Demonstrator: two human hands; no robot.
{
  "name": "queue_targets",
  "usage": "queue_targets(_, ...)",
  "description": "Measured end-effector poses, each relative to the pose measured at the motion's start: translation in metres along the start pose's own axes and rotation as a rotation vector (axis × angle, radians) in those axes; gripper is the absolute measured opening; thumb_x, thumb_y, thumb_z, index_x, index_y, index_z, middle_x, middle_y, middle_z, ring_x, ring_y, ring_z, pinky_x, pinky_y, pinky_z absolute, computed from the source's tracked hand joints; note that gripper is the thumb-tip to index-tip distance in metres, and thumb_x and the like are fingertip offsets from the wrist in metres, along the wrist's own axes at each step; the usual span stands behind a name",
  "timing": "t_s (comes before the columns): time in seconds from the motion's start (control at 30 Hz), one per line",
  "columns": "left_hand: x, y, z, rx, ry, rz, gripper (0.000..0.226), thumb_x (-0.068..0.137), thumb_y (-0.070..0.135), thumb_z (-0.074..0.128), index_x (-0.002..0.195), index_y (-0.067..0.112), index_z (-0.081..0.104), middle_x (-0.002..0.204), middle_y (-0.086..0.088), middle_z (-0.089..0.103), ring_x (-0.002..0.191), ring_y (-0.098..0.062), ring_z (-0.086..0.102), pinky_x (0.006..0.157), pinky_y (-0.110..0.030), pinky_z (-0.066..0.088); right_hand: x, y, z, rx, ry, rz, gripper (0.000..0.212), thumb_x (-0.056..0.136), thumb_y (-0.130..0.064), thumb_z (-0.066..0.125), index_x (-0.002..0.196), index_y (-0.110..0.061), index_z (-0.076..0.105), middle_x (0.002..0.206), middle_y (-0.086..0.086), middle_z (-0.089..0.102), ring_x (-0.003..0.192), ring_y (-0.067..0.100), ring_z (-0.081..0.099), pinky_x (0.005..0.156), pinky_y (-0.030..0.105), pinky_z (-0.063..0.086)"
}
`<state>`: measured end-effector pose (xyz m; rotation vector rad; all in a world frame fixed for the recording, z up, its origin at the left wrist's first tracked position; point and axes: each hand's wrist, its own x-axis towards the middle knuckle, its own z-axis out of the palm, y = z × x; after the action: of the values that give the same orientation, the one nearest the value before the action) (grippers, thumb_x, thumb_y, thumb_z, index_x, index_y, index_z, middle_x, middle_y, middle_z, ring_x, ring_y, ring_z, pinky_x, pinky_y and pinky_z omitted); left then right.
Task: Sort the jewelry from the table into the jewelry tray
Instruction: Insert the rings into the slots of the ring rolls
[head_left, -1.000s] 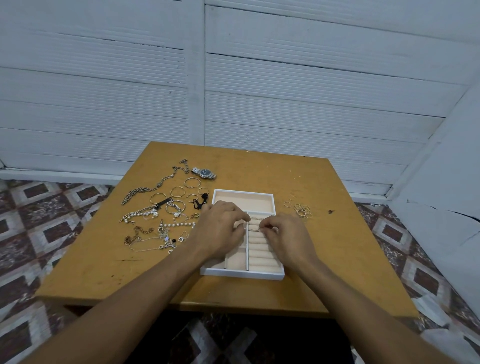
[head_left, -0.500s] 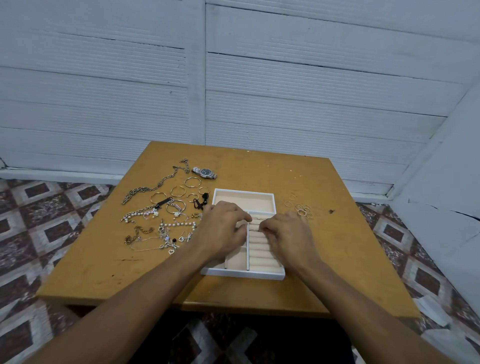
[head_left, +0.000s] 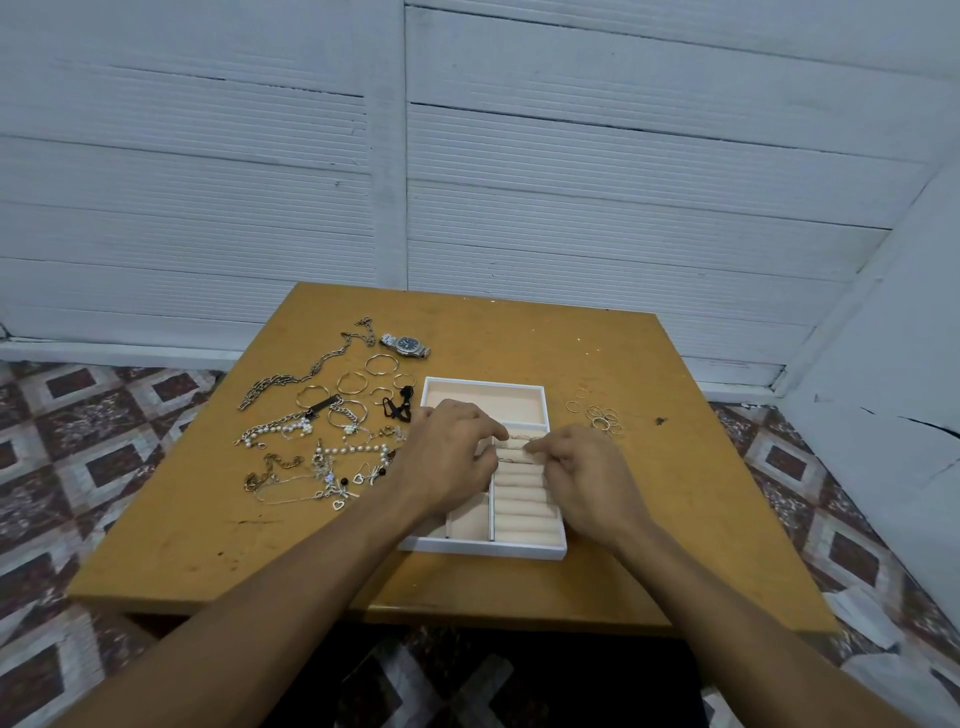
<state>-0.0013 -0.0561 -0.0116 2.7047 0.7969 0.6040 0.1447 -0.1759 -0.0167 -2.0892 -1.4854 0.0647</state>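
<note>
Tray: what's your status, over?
Left hand, right hand over tray, fingertips at a ring in the rolls; grip unclear. Chains left, loose rings right still on table. Nothing blocking.

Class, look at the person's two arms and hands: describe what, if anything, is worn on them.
The left forearm and right forearm are bare, with no sleeves in view. The left hand and right hand wear no gloves; neither wrist carries a watch or bracelet. No ring shows on the visible fingers.

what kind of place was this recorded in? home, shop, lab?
Probably a plain room in a home, though I can't be sure: a small scuffed wooden table set in a corner of white plank walls, over a patterned tile floor.
</note>
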Motion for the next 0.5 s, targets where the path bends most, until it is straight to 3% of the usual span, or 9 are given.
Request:
queue_targets(0.1, 0.009, 0.004, 0.003, -0.004, -0.02, -0.004, 0.028, 0.089, 0.028, 0.051, 0.112, 0.031, 0.065, 0.116, 0.01, 0.06, 0.121, -0.012, 0.043, 0.092, -0.034, 0.024, 0.004, 0.007, -0.015, 0.096, 0.081, 0.12, 0.025, 0.088, -0.013, 0.056, 0.105, -0.021, 0.073, 0.098, -0.006, 0.065, 0.089, 0.014, 0.056, 0.078, 0.029, 0.044)
queue_targets(0.27, 0.028, 0.021, 0.014, -0.056, -0.054, 0.031, 0.025, 0.089, 0.03, 0.054, 0.11, 0.027, 0.068, 0.116, 0.007, 0.059, 0.123, -0.014, 0.038, 0.095, -0.035, 0.026, 0.009, 0.033, -0.042, 0.189, 0.128, 0.349, 0.028, 0.087, -0.01, 0.054, 0.109, -0.017, 0.07, 0.101, -0.003, 0.065, 0.077, 0.007, 0.06, 0.068, 0.023, 0.045)
queue_targets(0.37, 0.043, 0.035, 0.024, -0.047, -0.042, 0.077, 0.024, 0.088, 0.033, 0.056, 0.107, 0.026, 0.07, 0.113, 0.008, 0.059, 0.123, -0.015, 0.038, 0.092, -0.034, 0.026, 0.008, 0.058, -0.046, 0.175, 0.109, 0.464, 0.029, 0.085, -0.009, 0.054, 0.11, -0.016, 0.067, 0.106, 0.001, 0.065, 0.088, 0.015, 0.059, 0.076, 0.023, 0.039)
queue_targets(0.5, 0.064, 0.051, 0.037, 0.03, -0.119, 0.076, 0.028, 0.088, 0.036, 0.055, 0.112, 0.026, 0.068, 0.123, 0.006, 0.055, 0.13, -0.018, 0.03, 0.097, -0.036, 0.024, 0.007, 0.077, -0.046, 0.148, 0.062, 0.531, 0.031, 0.086, -0.013, 0.058, 0.116, -0.012, 0.061, 0.105, 0.0, 0.06, 0.096, 0.015, 0.054, 0.082, 0.024, 0.038)
